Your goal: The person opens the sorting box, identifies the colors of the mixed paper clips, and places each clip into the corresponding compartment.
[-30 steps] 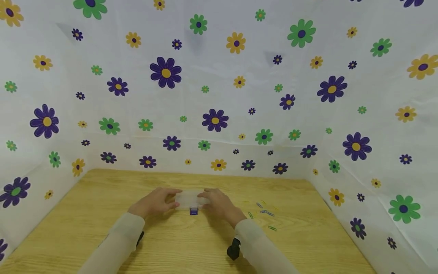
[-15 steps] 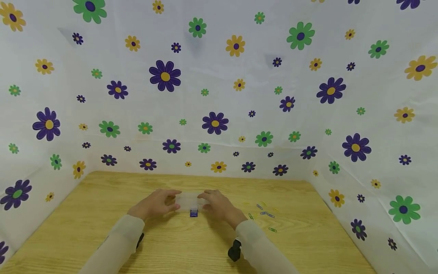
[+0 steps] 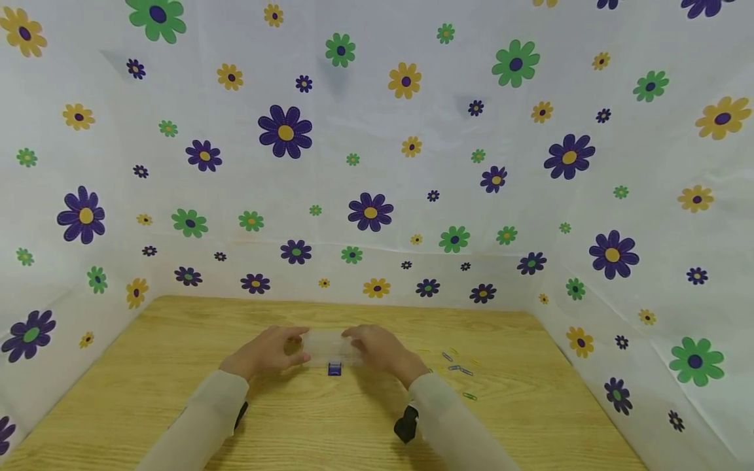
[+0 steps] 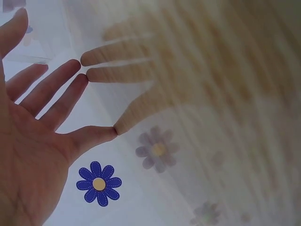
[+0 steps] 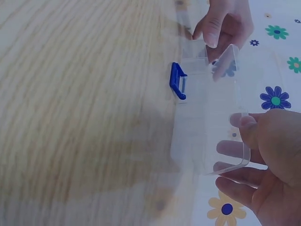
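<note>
Clear box (image 3: 324, 347) sits near the middle of the tabletop (image 3: 330, 418), its long side toward us. A blue latch (image 3: 334, 369) juts from the near side; we judge it unfastened, though we cannot tell whether the lid is fully seated.

Left hand (image 3: 268, 351) at the box's left end: fingers mostly straight and spread, thumb apart from them; we see no firm grip. Right hand (image 3: 381, 351) grips the right end, thumb in front, fingers behind, showing through the plastic.

Risks, in our judgement: uneven lifting or pressing, right side firmer than left, could skew the box or slide it; smooth plastic may slip from the fingertips. With the latch loose, tipping could let the lid swing.

Right of the box, well apart from it, paper clips (image 3: 466, 371) in blue, green and yellow lie scattered; a careless sweep of the right sleeve (image 3: 456, 418) could push them about. Flowered sheet (image 3: 365, 176) behind.
</note>
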A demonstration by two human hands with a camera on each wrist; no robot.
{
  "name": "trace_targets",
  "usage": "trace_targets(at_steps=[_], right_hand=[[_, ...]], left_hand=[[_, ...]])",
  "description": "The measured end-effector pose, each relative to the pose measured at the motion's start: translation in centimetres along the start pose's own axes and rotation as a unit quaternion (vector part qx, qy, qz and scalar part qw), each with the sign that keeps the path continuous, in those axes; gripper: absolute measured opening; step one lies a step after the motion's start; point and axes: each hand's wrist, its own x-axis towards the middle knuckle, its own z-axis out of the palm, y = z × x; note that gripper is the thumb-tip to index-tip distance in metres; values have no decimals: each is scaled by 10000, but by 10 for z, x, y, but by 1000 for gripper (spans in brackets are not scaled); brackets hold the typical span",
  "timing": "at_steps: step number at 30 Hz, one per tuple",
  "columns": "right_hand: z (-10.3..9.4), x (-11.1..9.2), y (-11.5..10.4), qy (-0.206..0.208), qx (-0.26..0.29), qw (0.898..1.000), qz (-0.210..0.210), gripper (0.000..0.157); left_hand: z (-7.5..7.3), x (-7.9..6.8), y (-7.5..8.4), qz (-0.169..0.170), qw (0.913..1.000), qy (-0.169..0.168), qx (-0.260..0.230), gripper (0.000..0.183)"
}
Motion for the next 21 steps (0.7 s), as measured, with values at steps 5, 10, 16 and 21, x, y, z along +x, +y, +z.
trace_targets(at_steps=[5, 10, 16, 21], right_hand=[[-8, 1, -2, 98, -146, 9998, 45, 29], [-12, 4, 0, 408, -279, 9988, -13, 28], [-10, 8, 3, 737, -228, 9970, 44, 28], [-10, 11, 3, 904, -199, 9957, 105, 28]], left_hand=[[-1, -2, 2, -55, 10000, 46, 61, 70], [-1, -2, 4, -145, 9999, -10, 22, 70], [-1, -2, 3, -54, 10000, 21, 7, 69], [-1, -1, 0, 84, 9999, 93, 23, 65]])
